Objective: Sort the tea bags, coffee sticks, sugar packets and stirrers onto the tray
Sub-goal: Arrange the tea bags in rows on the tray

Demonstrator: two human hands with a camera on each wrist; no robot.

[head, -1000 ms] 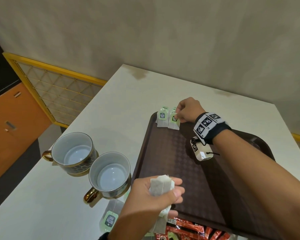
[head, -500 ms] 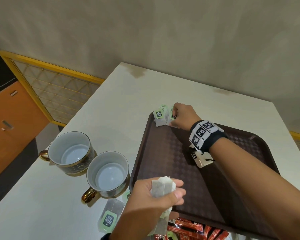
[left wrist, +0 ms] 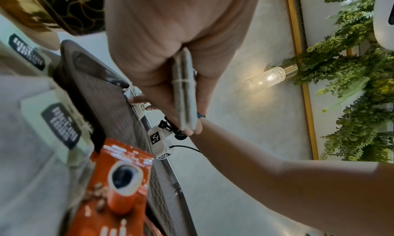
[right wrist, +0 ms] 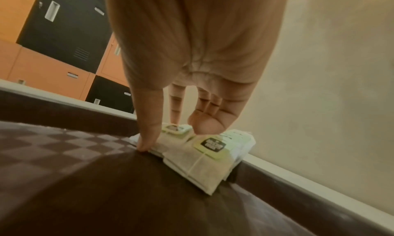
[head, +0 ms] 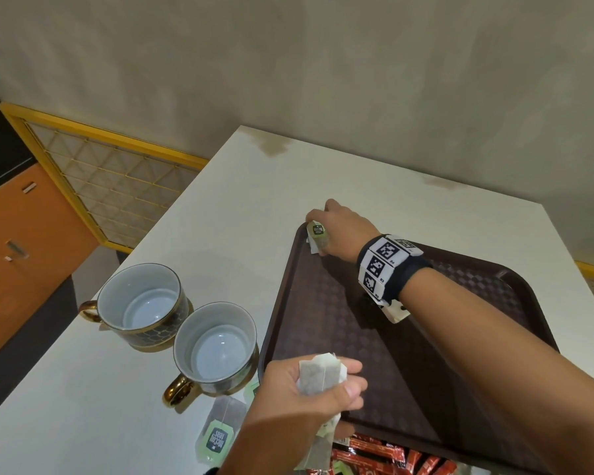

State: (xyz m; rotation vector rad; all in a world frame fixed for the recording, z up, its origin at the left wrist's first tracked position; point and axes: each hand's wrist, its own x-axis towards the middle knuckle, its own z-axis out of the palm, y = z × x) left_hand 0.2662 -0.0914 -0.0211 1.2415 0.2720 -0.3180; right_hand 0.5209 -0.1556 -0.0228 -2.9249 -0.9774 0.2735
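Observation:
A dark brown tray [head: 408, 365] lies on the white table. At its far left corner my right hand [head: 319, 234] pinches a small stack of green-tagged tea bags [head: 317, 236]. In the right wrist view the thumb [right wrist: 147, 138] stands against the stack's side and the fingers rest on top of the tea bags [right wrist: 200, 155]. My left hand [head: 336, 385] hovers at the tray's near left edge and grips a few tea bags [head: 319, 371], seen edge-on as tea bags [left wrist: 184, 91] in the left wrist view.
Two empty gold-handled cups [head: 141, 303] [head: 216, 347] stand left of the tray. A loose tea bag [head: 216, 437] lies on the table beside my left wrist. Red coffee sticks [head: 374, 454] lie at the tray's near edge. A wall stands behind the table.
My right hand has slid the tea bags on the tray further into the far left corner and drawn them together. My left hand has stayed in place with its tea bags.

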